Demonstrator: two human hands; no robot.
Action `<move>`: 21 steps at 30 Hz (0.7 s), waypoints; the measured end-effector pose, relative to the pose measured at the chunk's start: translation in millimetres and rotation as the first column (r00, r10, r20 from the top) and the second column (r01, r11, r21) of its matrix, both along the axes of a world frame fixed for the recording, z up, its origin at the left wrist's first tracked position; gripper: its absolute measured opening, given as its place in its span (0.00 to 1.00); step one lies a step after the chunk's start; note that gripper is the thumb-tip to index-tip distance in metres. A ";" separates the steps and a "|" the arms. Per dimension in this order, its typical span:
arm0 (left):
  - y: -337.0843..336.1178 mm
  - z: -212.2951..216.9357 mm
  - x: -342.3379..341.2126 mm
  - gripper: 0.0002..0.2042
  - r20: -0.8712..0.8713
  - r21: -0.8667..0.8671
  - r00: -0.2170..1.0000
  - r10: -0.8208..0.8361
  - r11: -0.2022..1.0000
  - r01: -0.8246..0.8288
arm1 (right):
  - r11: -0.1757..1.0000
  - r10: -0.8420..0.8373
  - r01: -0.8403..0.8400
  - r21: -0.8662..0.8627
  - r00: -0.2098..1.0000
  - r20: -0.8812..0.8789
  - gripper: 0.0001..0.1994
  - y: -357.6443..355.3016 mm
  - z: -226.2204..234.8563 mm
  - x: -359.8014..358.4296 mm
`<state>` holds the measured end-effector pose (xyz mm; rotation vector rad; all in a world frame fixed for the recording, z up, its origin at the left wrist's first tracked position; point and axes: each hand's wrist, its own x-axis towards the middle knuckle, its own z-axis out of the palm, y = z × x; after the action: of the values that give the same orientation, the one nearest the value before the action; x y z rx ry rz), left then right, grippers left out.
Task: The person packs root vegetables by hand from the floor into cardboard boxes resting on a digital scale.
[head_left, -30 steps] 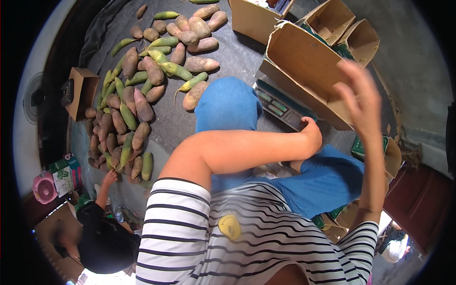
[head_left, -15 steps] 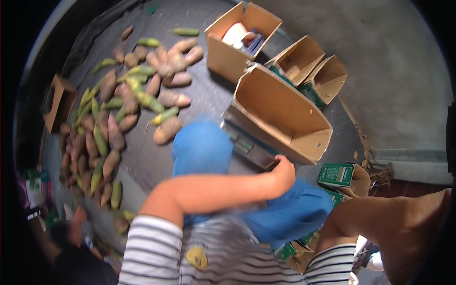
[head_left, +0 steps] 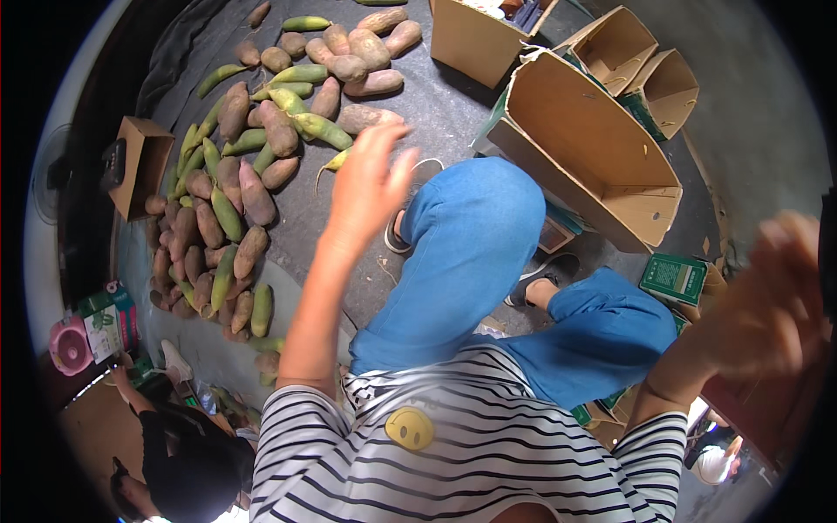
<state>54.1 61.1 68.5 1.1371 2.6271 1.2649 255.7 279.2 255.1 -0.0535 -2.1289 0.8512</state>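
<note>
My left hand is raised over the dark ground sheet, thumb and fingers apart, holding nothing that shows. It hides part of the ground beside a pinkish-brown tuber, and its wrist is near a green vegetable with a thin tail. Several similar tubers and long green vegetables lie in a loose heap to its left. At the far right my right hand is lifted and smeared by motion, so its fingers are unclear. A large open cardboard box stands beyond my knees, apart from both hands.
Smaller open boxes stand behind the large one, and a green box is by my right knee. On the left are a carton, a pink round object and another person in dark clothing.
My left hand has left the large box's near lower edge and swung left toward the vegetables. My right hand has come into view at the right. The whole view has shifted.
</note>
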 end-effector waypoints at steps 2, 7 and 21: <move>-47.2 -53.5 -15.6 0.14 0.093 -0.279 0.989 0.114 0.956 -0.084 | 0.993 -0.094 0.107 -0.059 0.977 0.193 0.14 11.7 -25.9 -9.0; -115.6 -160.6 -24.9 0.22 0.192 -0.666 0.903 0.383 0.727 -0.167 | 0.994 -0.095 0.106 0.027 0.713 0.695 0.16 48.6 -101.1 -19.0; -75.2 -240.8 -49.7 0.42 0.165 -0.751 0.885 0.435 0.637 -0.173 | 0.973 -0.127 -0.146 0.180 0.315 0.940 0.22 73.6 -188.6 -18.2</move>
<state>4.4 -14.1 -172.3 0.3028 2.6706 0.2603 237.5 352.7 66.5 -0.5703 -3.3759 0.5738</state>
